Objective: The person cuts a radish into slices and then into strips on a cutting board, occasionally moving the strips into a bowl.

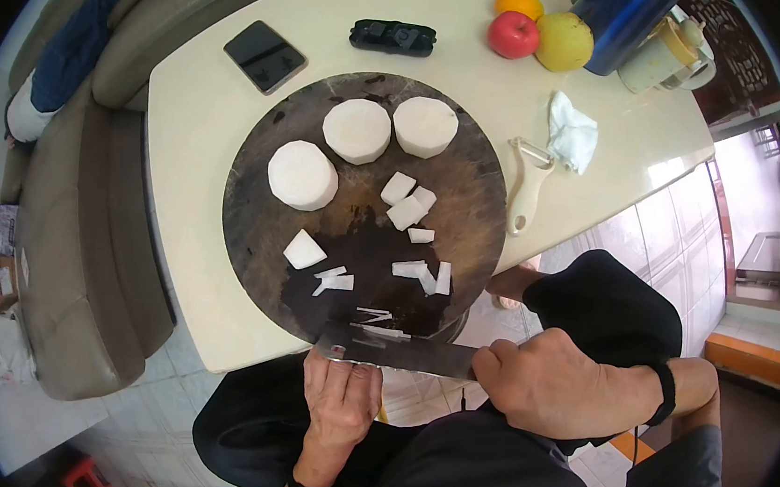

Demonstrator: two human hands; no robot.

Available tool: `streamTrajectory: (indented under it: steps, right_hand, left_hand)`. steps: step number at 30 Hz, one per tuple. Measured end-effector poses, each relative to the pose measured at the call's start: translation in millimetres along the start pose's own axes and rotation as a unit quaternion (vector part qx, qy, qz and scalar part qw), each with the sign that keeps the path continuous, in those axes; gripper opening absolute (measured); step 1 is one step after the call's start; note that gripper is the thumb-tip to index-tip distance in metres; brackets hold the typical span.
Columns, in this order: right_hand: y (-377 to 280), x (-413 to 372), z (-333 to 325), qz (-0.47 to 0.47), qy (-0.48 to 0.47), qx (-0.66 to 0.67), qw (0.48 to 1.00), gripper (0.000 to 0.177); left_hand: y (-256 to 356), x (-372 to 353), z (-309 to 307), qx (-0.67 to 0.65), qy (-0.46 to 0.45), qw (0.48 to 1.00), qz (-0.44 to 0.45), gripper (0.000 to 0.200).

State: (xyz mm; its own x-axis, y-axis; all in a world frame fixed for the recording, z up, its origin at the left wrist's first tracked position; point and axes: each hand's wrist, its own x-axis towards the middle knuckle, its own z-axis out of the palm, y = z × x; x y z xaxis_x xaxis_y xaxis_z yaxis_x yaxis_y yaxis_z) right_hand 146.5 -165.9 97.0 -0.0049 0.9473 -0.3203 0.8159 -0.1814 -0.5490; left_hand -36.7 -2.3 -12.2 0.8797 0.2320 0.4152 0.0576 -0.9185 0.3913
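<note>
My right hand [564,382] is closed round the handle of a kitchen knife [407,354] with a broad blade, held level over the near edge of a round, dark chopping board [266,119]. At the blade's far left end is my left hand [337,403], fingers bent and close together; the blade hides their tips and anything in them. Thin white strips [374,316] lie just beyond the blade. Farther up the board are small white pieces [405,211], a larger cut piece [305,249] and three thick rounds of what looks like peeled white radish [303,176].
A white peeler [528,196] and a crumpled tissue [572,132] lie right of the board. Behind it are a phone [265,56] and a black case [393,37]. Fruit [513,35], a blue container [623,22] and a jug [659,58] stand at the back right.
</note>
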Motion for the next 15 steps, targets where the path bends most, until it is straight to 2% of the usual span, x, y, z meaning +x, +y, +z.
streamTrajectory:
  steps: [3, 8, 15]
  right_hand:
    - [-4.6, 6.8, 2.1, 0.000, -0.002, -0.009, 1.000, 0.025]
    - [1.4, 10.6, 15.9, 0.003, 0.054, -0.001, 0.999, 0.025]
    - [1.3, 1.6, 4.7, 0.006, 0.025, 0.013, 1.000, 0.026]
  left_hand:
    - [0.9, -2.8, -2.8, -0.015, -0.022, 1.000, -0.006, 0.024]
    - [1.3, -6.9, 2.8, -0.002, 0.008, 1.000, -0.015, 0.025]
    - [0.0, -6.0, 2.5, -0.010, 0.027, 1.000, -0.004, 0.025]
